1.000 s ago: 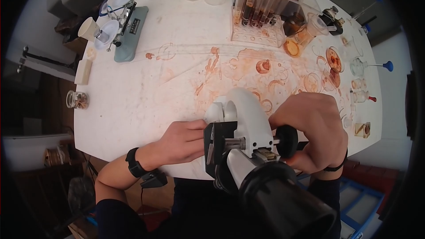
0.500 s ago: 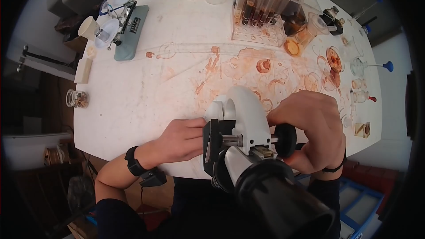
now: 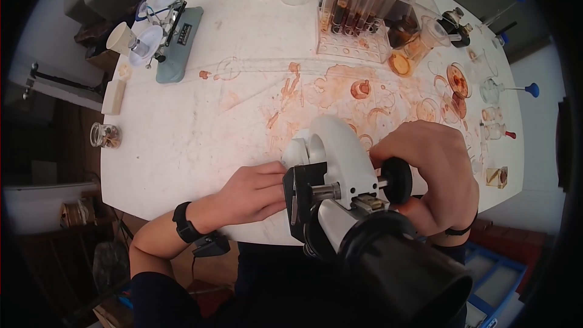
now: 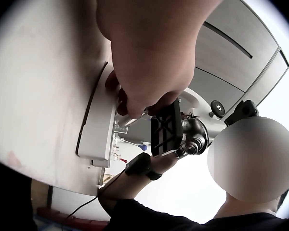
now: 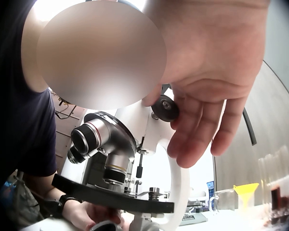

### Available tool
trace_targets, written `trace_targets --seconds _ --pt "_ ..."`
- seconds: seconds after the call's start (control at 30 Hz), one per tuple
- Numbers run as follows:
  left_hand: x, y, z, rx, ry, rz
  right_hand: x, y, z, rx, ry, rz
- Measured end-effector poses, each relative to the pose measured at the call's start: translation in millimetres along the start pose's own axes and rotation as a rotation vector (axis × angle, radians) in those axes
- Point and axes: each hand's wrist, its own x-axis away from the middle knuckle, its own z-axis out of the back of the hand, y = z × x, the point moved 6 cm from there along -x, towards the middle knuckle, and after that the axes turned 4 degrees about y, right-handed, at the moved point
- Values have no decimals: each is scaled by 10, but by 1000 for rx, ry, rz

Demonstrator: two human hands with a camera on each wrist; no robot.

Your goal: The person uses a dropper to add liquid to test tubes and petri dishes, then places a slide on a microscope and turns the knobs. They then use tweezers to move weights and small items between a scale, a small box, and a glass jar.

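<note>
A white microscope [image 3: 341,149] with a black eyepiece tube [image 3: 410,267] stands at the near table edge, between both hands. My right hand [image 3: 434,170] pinches its black focus knob [image 5: 165,108] between thumb and forefinger, while the other fingers hang extended in the right wrist view. Metal objective lenses [image 5: 116,168] point down over the black stage [image 5: 111,197]. My left hand [image 3: 250,194] reaches in under that stage, above the white base [image 4: 101,125]. Bent fingers lie close to the round mirror [image 5: 106,226]; I cannot tell whether they grip it.
A rack of test tubes [image 3: 355,42] with dark liquid stands at the back right, near a stained beaker [image 3: 419,51]. Petri dishes [image 3: 460,82] and small bottles line the right side. At the back left sit a balance [image 3: 178,54] and a glass jar [image 3: 106,136]. Reddish stains mark the table [image 3: 182,140].
The microscope's eyepiece tube and arm shifted slightly left, then back to the right. Both hands moved slightly along and stay at the same parts of the microscope.
</note>
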Motion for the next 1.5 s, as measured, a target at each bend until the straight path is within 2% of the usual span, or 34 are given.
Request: trace_targets --seconds 0.2,0.27,0.4,0.6,0.97,1.07,1.17,1.27,1.37,1.5 --pt "-16 16 -14 -20 -6 -2 -14 3 13 -27 -14 -5" --pt "-24 4 -55 23 -7 66 -35 -12 10 -56 17 -4" --pt "62 -64 -132 62 -16 126 26 -15 -32 -78 -58 -166" --pt "34 -45 -106 60 23 116 97 -7 -71 -148 -43 -260" --pt "-27 -44 -14 65 -42 58 135 -82 -111 -189 -30 -401" --pt "-35 -22 -26 30 -57 42 92 -116 -75 -102 -111 -266" --pt "-67 5 -16 67 -40 47 91 -96 -78 -107 -111 -248" --pt "-51 -17 -27 63 -58 87 86 -87 -69 -120 -126 -256" --pt "-42 -38 -51 38 -45 94 157 -37 -91 -140 -105 -395" --pt "39 -120 -123 135 9 166 143 -18 -89 -124 -150 -381"
